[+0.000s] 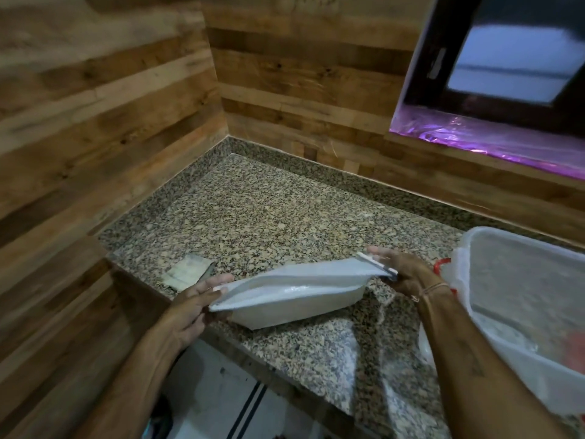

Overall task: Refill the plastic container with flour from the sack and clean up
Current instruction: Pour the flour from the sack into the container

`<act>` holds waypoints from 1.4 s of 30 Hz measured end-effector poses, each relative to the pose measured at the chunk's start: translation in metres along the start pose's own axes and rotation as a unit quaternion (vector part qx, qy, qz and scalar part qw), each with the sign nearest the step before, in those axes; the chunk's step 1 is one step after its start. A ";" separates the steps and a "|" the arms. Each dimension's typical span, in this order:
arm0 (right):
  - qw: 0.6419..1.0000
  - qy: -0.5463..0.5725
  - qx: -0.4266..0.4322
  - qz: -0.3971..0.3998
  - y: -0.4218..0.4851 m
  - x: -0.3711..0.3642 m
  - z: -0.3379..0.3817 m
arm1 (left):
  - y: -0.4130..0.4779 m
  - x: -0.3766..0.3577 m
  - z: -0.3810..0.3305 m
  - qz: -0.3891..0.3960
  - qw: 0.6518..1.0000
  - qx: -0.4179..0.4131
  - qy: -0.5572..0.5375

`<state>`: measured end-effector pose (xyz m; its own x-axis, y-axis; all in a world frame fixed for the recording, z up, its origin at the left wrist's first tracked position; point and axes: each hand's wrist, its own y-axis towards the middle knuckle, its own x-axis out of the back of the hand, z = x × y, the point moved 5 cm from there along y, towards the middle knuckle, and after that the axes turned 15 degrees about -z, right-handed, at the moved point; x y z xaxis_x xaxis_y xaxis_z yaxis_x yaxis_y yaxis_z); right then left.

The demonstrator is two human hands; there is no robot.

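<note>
A white woven flour sack [294, 293] lies flat near the front edge of the granite counter [259, 213], its top edge stretched between my hands. My left hand [196, 302] pinches the sack's left corner. My right hand [402, 270] pinches the right corner, where a dark-and-white strip shows. A large clear plastic container [519, 308] stands at the right, behind my right forearm, with a thin whitish layer on its bottom.
A folded piece of paper [186, 274] lies on the counter left of the sack. Something red [443, 264] sits between my right hand and the container. Wooden walls close the left and back. A window [512, 58] with purple film is at upper right.
</note>
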<state>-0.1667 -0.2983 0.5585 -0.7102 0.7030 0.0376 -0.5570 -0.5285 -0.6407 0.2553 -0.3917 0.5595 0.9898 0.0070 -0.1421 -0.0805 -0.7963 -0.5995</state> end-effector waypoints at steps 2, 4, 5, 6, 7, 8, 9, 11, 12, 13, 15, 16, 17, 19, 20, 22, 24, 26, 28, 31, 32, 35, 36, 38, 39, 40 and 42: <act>0.991 -0.099 0.076 -0.051 -0.003 0.004 -0.002 | 0.005 0.007 0.008 -0.014 0.999 -0.039 0.007; 0.982 -0.106 0.132 -0.083 -0.008 0.003 -0.003 | 0.010 0.009 0.013 -0.015 0.998 -0.067 0.018; 0.978 -0.103 0.156 -0.094 -0.009 0.002 -0.002 | 0.010 0.009 0.014 -0.006 0.997 -0.075 0.029; 0.973 -0.111 0.172 -0.105 -0.011 0.001 0.001 | 0.009 0.008 0.013 0.013 0.996 -0.076 0.042; 0.970 -0.132 0.174 -0.103 -0.013 0.000 0.004 | 0.008 0.005 0.014 0.039 0.995 -0.067 0.055; 0.971 -0.158 0.157 -0.085 -0.015 -0.001 0.007 | 0.006 0.000 0.015 0.064 0.994 -0.053 0.068; 0.972 -0.186 0.130 -0.056 -0.016 -0.002 0.008 | 0.004 -0.003 0.015 0.081 0.993 -0.045 0.077; 0.971 -0.215 0.102 0.000 -0.016 -0.003 0.009 | 0.002 -0.010 0.013 0.078 0.993 -0.056 0.069; 0.974 -0.201 0.103 0.016 -0.015 -0.006 0.009 | 0.002 -0.012 0.012 0.064 0.994 -0.065 0.054; 0.980 -0.162 0.110 0.024 -0.013 -0.009 0.008 | 0.002 -0.012 0.010 0.047 0.995 -0.078 0.042; 0.985 -0.053 0.165 0.014 -0.012 -0.011 0.003 | 0.000 -0.010 0.009 0.008 0.994 -0.109 0.026; 0.980 -0.010 0.201 0.005 -0.012 -0.010 -0.002 | -0.001 -0.009 0.012 -0.013 0.992 -0.122 0.012; 0.973 0.018 0.228 0.009 -0.014 -0.010 -0.008 | -0.002 -0.007 0.015 -0.034 0.991 -0.131 -0.001; 0.969 0.049 0.239 0.035 -0.014 -0.010 -0.023 | -0.004 -0.007 0.023 -0.062 0.989 -0.135 -0.012; 0.971 0.057 0.229 0.043 -0.013 -0.009 -0.030 | -0.006 -0.008 0.027 -0.064 0.989 -0.134 -0.014; 0.973 0.069 0.214 0.049 -0.012 -0.008 -0.034 | -0.007 -0.009 0.031 -0.055 0.989 -0.135 -0.016; 0.974 0.077 0.206 0.050 -0.011 -0.008 -0.035 | -0.007 -0.008 0.031 -0.038 0.990 -0.132 -0.019; 0.976 0.090 0.192 0.049 -0.012 -0.011 -0.035 | -0.006 -0.005 0.025 -0.030 0.989 -0.142 0.001; 0.976 0.108 0.185 0.036 -0.012 -0.016 -0.035 | -0.002 -0.003 0.020 -0.029 0.986 -0.163 0.010; 0.974 0.148 0.170 -0.010 -0.008 -0.022 -0.037 | 0.003 -0.004 0.019 -0.068 0.978 -0.194 -0.016; 0.974 0.152 0.169 -0.018 -0.007 -0.024 -0.038 | 0.003 -0.006 0.022 -0.071 0.976 -0.204 -0.015; 0.970 0.125 0.209 -0.028 -0.006 -0.021 -0.039 | 0.007 -0.002 0.034 -0.059 0.976 -0.209 0.001; 0.969 0.101 0.224 -0.036 -0.003 -0.016 -0.039 | 0.010 0.001 0.035 -0.043 0.980 -0.192 0.001; 0.969 0.026 0.244 -0.042 0.003 -0.007 -0.033 | 0.015 0.007 0.034 0.003 0.989 -0.145 0.001; 0.969 -0.006 0.245 -0.025 0.005 -0.006 -0.029 | 0.016 0.008 0.030 0.029 0.991 -0.129 0.011; 0.970 -0.036 0.241 -0.003 0.007 -0.006 -0.025 | 0.016 0.009 0.025 0.050 0.991 -0.121 0.033; 0.965 -0.104 0.239 0.025 0.008 -0.007 -0.016 | 0.019 0.007 0.013 0.059 0.985 -0.129 0.094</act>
<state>-0.1595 -0.3001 0.5411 -0.7853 0.5855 0.2013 -0.6188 -0.7538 -0.2212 0.2596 -0.3992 0.5370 0.9814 -0.1882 -0.0369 -0.1886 -0.9125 -0.3631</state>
